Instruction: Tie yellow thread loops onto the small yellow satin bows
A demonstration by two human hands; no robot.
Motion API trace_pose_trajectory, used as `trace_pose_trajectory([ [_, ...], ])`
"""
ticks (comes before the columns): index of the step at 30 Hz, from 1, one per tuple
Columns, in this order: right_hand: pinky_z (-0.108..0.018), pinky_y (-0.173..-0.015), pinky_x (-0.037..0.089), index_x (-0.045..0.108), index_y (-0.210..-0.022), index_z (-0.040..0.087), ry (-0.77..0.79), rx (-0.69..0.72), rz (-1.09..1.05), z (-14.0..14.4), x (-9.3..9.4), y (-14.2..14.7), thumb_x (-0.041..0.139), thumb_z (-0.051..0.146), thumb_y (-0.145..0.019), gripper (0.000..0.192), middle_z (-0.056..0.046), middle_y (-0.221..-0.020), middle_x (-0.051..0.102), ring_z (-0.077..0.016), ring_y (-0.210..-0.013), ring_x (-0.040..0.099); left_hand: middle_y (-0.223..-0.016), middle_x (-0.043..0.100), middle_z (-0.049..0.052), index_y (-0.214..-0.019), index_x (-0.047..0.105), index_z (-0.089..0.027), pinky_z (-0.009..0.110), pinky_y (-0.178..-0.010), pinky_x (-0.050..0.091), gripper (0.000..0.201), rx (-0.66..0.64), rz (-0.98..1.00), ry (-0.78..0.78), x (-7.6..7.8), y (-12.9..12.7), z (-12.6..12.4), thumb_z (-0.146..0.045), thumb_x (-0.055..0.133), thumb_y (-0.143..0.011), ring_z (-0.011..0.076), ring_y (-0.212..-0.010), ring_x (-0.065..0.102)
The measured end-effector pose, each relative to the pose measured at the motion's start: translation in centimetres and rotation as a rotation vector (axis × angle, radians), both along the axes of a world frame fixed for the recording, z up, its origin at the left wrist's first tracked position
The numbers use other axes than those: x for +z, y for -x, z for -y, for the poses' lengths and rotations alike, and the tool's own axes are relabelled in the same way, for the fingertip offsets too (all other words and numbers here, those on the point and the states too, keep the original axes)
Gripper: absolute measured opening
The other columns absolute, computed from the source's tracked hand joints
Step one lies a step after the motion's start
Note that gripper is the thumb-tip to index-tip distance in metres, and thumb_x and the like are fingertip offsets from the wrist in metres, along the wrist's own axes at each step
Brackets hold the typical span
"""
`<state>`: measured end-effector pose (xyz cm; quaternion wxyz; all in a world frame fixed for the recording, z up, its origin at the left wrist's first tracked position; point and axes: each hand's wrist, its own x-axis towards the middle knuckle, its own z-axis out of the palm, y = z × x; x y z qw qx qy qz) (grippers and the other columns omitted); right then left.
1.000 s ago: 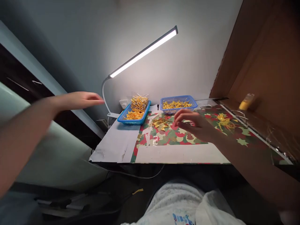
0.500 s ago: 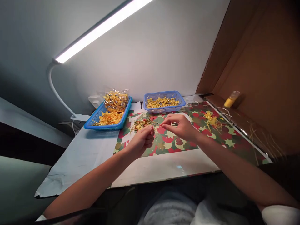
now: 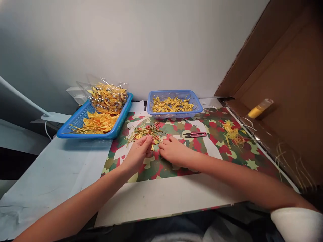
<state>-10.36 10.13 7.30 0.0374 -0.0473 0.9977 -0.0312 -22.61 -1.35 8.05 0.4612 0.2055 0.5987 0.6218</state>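
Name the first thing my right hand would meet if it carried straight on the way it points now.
Your right hand would probably meet your left hand first, though depth is unclear and the pile of thin stems lies close by that line.

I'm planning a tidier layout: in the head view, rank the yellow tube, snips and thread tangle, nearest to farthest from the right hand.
1. Snips: just beyond the right hand, slightly to its right.
2. Thread tangle: farther right, on the patterned sheet.
3. Yellow tube: farthest right, by the cardboard.
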Motion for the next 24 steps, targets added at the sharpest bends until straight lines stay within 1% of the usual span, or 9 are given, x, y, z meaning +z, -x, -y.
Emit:
trace_pose_trajectory([
  [3,-0.039,-0.081,0.041,0.064,-0.092,0.010,0.106,-0.026,-0.128,-0.6,0.0,-1.5,0.041,0.008,-0.094,0.023,-0.015,-0.097,0.065,-0.0246,-0.091,0.054,-0.052,0.025,-0.011,-0.065,0.046,-0.017,0.014,-0.040,0.021,0.056,-0.016,0.011,0.016,-0.2,0.1,-0.5,-0.063,0.080,-0.061,0.0044,-0.047,0.018],
  [5,-0.035,-0.077,0.044,0.063,-0.092,0.013,0.413,-0.185,-0.247,-1.6,0.5,-2.7,0.043,0.012,-0.095,0.020,-0.011,-0.093,0.065,-0.0207,-0.087,0.055,-0.052,0.025,-0.011,-0.066,0.049,-0.017,0.014,-0.040,0.021,0.054,-0.027,0.016,0.028,-0.3,-0.1,-0.9,-0.063,0.077,-0.065,0.0045,-0.046,0.018],
  [8,-0.029,-0.073,0.047,0.062,-0.111,0.016,0.943,-0.450,-0.399,-3.1,1.7,-4.2,0.047,0.021,-0.096,0.022,-0.005,-0.091,0.063,-0.0151,-0.081,0.056,-0.051,0.027,-0.010,-0.068,0.054,-0.016,0.015,-0.040,0.020,0.051,-0.066,0.013,0.045,0.0,-0.6,-1.6,-0.063,0.075,-0.069,0.0047,-0.046,0.019],
  [10,-0.028,-0.072,0.048,0.063,-0.117,0.019,1.159,-0.553,-0.408,-3.9,2.2,-4.9,0.051,0.027,-0.094,0.027,-0.004,-0.091,0.063,-0.0135,-0.079,0.057,-0.051,0.029,-0.009,-0.070,0.057,-0.016,0.015,-0.039,0.019,0.050,-0.114,0.011,0.033,0.5,-1.0,-2.1,-0.063,0.073,-0.071,0.0046,-0.045,0.021],
  [15,-0.027,-0.076,0.048,0.069,-0.089,0.020,1.449,-0.728,-0.508,-4.6,1.5,-5.8,0.062,0.032,-0.087,0.014,-0.003,-0.089,0.065,-0.0132,-0.083,0.059,-0.060,0.050,-0.003,-0.070,0.060,-0.015,0.017,-0.042,0.029,0.044,-0.216,-0.046,0.001,1.7,-2.0,-3.4,-0.057,0.070,-0.076,0.0060,-0.047,0.038],
  [17,-0.028,-0.080,0.048,0.069,-0.087,0.020,1.609,-0.775,-0.555,-4.4,1.0,-5.9,0.068,0.036,-0.083,0.016,-0.004,-0.098,0.067,-0.0141,-0.090,0.060,-0.062,0.053,-0.001,-0.067,0.058,-0.016,0.018,-0.043,0.032,0.042,-0.242,-0.086,0.005,1.9,-2.2,-3.7,-0.054,0.068,-0.079,0.0072,-0.049,0.041],
  [20,-0.029,-0.083,0.050,0.070,-0.083,0.019,1.891,-0.761,-0.414,-3.7,0.6,-5.8,0.074,0.039,-0.078,0.021,-0.007,-0.115,0.067,-0.0154,-0.096,0.061,-0.060,0.051,-0.002,-0.066,0.057,-0.016,0.019,-0.043,0.028,0.040,-0.264,-0.130,0.016,1.6,-2.3,-4.0,-0.051,0.064,-0.083,0.0074,-0.048,0.036],
  [22,-0.029,-0.081,0.050,0.070,-0.082,0.019,1.998,-0.768,-0.317,-3.1,0.5,-5.6,0.076,0.041,-0.076,0.024,-0.007,-0.107,0.069,-0.0146,-0.091,0.062,-0.060,0.049,-0.002,-0.066,0.056,-0.016,0.019,-0.045,0.027,0.040,-0.296,-0.158,0.029,1.3,-2.3,-4.1,-0.051,0.061,-0.086,0.0079,-0.050,0.035],
  [24,-0.027,-0.079,0.050,0.071,-0.083,0.019,1.981,-0.822,-0.328,-2.8,0.3,-5.4,0.077,0.042,-0.076,0.025,-0.004,-0.091,0.069,-0.0123,-0.083,0.062,-0.060,0.045,-0.003,-0.067,0.056,-0.016,0.019,-0.047,0.027,0.040,-0.324,-0.214,0.047,0.9,-2.3,-4.1,-0.050,0.058,-0.088,0.0085,-0.052,0.033],
])
